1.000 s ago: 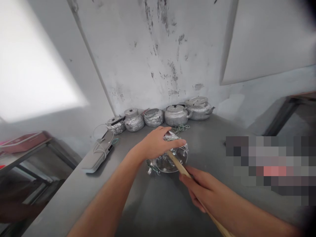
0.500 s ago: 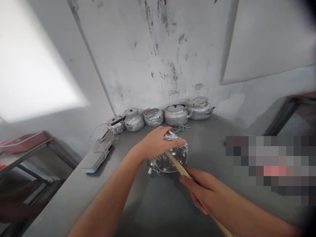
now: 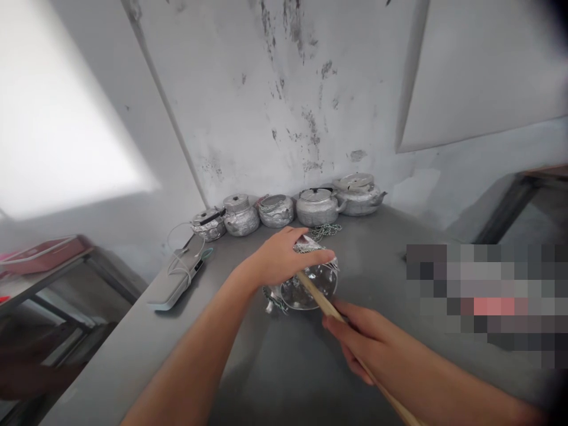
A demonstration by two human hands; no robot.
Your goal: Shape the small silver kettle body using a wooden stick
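A small shiny metal pot (image 3: 306, 287) lies on the grey table (image 3: 284, 367), near its middle. My left hand (image 3: 284, 255) is wrapped over the pot's top and holds it down. My right hand (image 3: 355, 337) grips a long wooden stick (image 3: 317, 296). The stick's far end rests against the pot just under my left fingers. A beaded chain (image 3: 275, 302) hangs from the pot's near left side.
Several silver kettles and pots (image 3: 317, 207) stand in a row along the stained wall at the back. A flat grey case with white cable (image 3: 177, 275) lies at the left edge. A blurred-out patch covers the table's right part. A red thing (image 3: 44, 251) sits on a low rack at left.
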